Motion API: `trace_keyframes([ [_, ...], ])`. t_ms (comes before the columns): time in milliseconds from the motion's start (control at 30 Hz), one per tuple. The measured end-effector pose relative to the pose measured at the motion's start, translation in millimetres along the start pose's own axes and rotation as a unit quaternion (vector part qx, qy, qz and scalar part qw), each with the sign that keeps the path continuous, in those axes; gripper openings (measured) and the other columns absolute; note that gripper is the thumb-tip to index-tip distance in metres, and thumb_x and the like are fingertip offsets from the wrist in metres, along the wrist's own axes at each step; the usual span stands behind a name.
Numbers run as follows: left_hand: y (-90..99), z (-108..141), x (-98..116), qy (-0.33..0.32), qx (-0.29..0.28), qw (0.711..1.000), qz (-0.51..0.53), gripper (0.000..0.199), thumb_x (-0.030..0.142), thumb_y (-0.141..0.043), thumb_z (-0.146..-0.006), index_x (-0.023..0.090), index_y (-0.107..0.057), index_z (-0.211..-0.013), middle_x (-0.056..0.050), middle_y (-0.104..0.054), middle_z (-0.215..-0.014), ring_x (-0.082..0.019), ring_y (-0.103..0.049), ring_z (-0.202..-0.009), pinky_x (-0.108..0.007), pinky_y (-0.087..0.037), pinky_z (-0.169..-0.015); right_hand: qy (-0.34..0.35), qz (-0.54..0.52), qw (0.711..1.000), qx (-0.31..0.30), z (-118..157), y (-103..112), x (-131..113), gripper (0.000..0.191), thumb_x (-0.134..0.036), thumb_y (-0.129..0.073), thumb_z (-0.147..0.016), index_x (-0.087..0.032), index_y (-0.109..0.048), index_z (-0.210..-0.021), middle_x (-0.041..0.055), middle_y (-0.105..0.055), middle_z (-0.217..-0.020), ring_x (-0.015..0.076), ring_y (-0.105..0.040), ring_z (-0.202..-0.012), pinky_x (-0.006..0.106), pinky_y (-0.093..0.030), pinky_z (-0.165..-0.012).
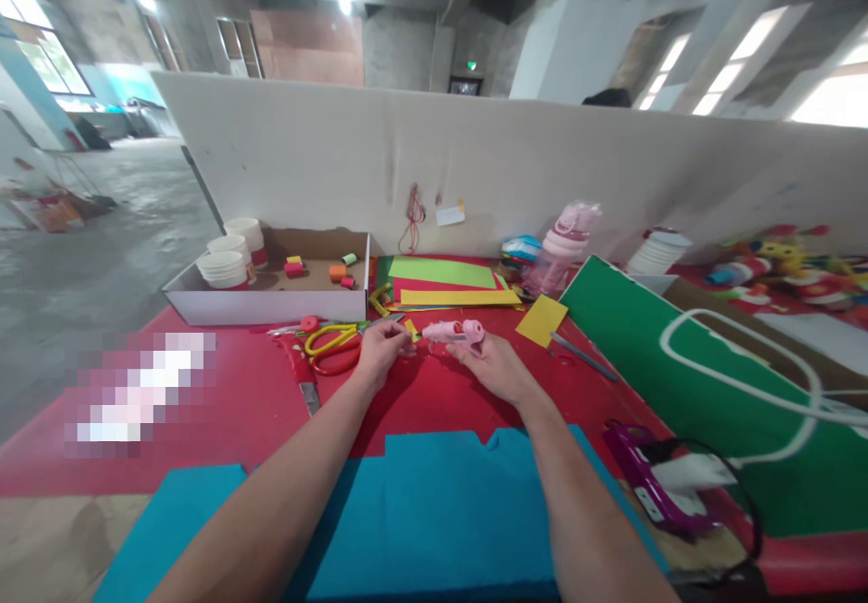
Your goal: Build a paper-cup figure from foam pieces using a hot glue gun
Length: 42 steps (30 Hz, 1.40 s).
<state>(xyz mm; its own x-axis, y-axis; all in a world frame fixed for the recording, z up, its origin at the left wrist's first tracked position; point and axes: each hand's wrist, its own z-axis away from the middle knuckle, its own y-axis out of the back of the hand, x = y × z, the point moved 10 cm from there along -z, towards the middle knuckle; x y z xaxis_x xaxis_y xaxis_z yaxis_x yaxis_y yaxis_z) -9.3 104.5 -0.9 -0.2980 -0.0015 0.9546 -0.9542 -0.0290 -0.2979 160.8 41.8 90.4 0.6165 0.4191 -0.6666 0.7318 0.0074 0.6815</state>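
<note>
In my right hand (498,363) is a pink hot glue gun (451,332), its nozzle pointing left. My left hand (385,350) pinches a small piece of yellow paper (411,330) close to the nozzle; the fingertips partly hide how it is held. Just left of that hand lie scissors (332,341) with yellow and red handles and a utility knife (304,377). Behind my hands is a stack of coloured paper sheets (440,273), with yellow strips (457,297) at its front edge.
A white box (271,307) at the back left holds paper cups (227,264) and small coloured paper rolls (337,273). On the right are a yellow sheet (542,320), a pink bottle (560,246), a green board (651,404), a white cable (739,323) and a purple power strip (651,476).
</note>
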Motion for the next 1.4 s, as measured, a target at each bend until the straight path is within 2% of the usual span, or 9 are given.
trace_keyframes([
  [133, -0.6, -1, -1, 0.001, -0.007, 1.0, 0.001, 0.023, 0.026, -0.077, -0.054, 0.015, -0.058, -0.062, 0.0, -0.061, -0.049, -0.014, -0.06, -0.047, -0.026, -0.051, -0.051, 0.01, -0.025, 1.0, -0.008, 0, -2, -6, 0.035, -0.042, -0.053, -0.09, -0.024, -0.069, -0.115, 0.0039, -0.072, -0.105, 0.0238, -0.066, -0.095, 0.029, -0.048, -0.079],
  [400, -0.5, 0, 0, -0.003, -0.008, 1.0, -0.008, 0.021, 0.026, -0.075, -0.056, 0.015, -0.059, -0.063, -0.001, -0.061, -0.049, -0.015, -0.06, -0.047, -0.027, -0.052, -0.052, -0.002, -0.023, 1.0, -0.008, 0, -3, -4, 0.034, -0.042, -0.056, -0.088, -0.022, -0.071, -0.109, 0.0042, -0.074, -0.097, 0.0239, -0.067, -0.089, 0.028, -0.049, -0.076],
  [567, -0.6, 0, 0, -0.003, -0.007, 1.0, -0.01, 0.02, 0.026, -0.075, -0.055, 0.015, -0.059, -0.062, -0.001, -0.062, -0.049, -0.014, -0.06, -0.047, -0.026, -0.052, -0.052, 0.006, -0.039, 0.999, -0.015, 0, -3, -9, 0.033, -0.039, -0.054, -0.09, -0.024, -0.069, -0.116, 0.0043, -0.072, -0.111, 0.0241, -0.066, -0.101, 0.03, -0.048, -0.084],
  [667, -0.2, 0, 0, -0.004, -0.006, 1.0, -0.01, 0.019, 0.025, -0.074, -0.056, 0.015, -0.059, -0.062, -0.001, -0.062, -0.049, -0.014, -0.059, -0.046, -0.026, -0.052, -0.051, 0.001, -0.037, 0.999, -0.017, 0, -4, -9, 0.034, -0.039, -0.055, -0.089, -0.023, -0.069, -0.115, 0.0054, -0.073, -0.108, 0.0239, -0.066, -0.099, 0.03, -0.049, -0.083],
  [867, -0.6, 0, -1, 0.009, -0.009, 1.0, -0.003, 0.021, 0.025, -0.076, -0.054, 0.014, -0.06, -0.063, -0.001, -0.063, -0.05, -0.014, -0.06, -0.047, -0.026, -0.053, -0.053, -0.01, -0.005, 1.0, -0.001, 0, 0, 3, 0.036, -0.042, -0.053, -0.09, -0.02, -0.069, -0.113, 0.0058, -0.074, -0.103, 0.0226, -0.068, -0.091, 0.028, -0.05, -0.077],
  [1067, 0.1, -1, -1, 0.027, -0.022, 0.999, 0.041, 0.024, 0.025, -0.078, -0.053, 0.012, -0.062, -0.065, -0.002, -0.063, -0.052, -0.012, -0.061, -0.048, -0.023, -0.052, -0.052, -0.019, 0.067, 0.996, 0.046, -1, 14, 21, 0.035, -0.04, -0.044, -0.095, -0.02, -0.064, -0.115, 0.0074, -0.071, -0.107, 0.0236, -0.065, -0.102, 0.028, -0.047, -0.083],
  [1233, -0.3, 0, 0, 0.045, -0.034, 0.996, 0.067, 0.028, 0.024, -0.081, -0.053, 0.011, -0.061, -0.067, -0.001, -0.062, -0.055, -0.012, -0.062, -0.05, -0.025, -0.055, -0.054, -0.187, 0.295, 0.936, 0.048, 4, 22, 71, 0.024, -0.025, -0.047, -0.093, -0.013, -0.054, -0.113, 0.0157, -0.065, -0.109, 0.0268, -0.065, -0.095, 0.03, -0.044, -0.071],
  [1300, -1.1, 1, 0, 0.047, -0.036, 0.996, 0.06, 0.028, 0.024, -0.081, -0.053, 0.011, -0.061, -0.067, 0.0, -0.061, -0.055, -0.012, -0.061, -0.05, -0.024, -0.054, -0.053, -0.212, 0.347, 0.913, 0.04, 4, 23, 79, 0.022, -0.022, -0.048, -0.092, -0.011, -0.052, -0.111, 0.0171, -0.061, -0.111, 0.0273, -0.063, -0.099, 0.03, -0.043, -0.072],
  [1400, -2.1, 2, 1, 0.05, -0.037, 0.997, 0.051, 0.027, 0.024, -0.08, -0.054, 0.011, -0.06, -0.066, 0.0, -0.061, -0.055, -0.011, -0.061, -0.049, -0.024, -0.054, -0.052, -0.22, 0.367, 0.904, 0.024, 3, 20, 84, 0.023, -0.022, -0.048, -0.093, -0.01, -0.051, -0.112, 0.0171, -0.059, -0.112, 0.0279, -0.061, -0.102, 0.032, -0.043, -0.076],
])
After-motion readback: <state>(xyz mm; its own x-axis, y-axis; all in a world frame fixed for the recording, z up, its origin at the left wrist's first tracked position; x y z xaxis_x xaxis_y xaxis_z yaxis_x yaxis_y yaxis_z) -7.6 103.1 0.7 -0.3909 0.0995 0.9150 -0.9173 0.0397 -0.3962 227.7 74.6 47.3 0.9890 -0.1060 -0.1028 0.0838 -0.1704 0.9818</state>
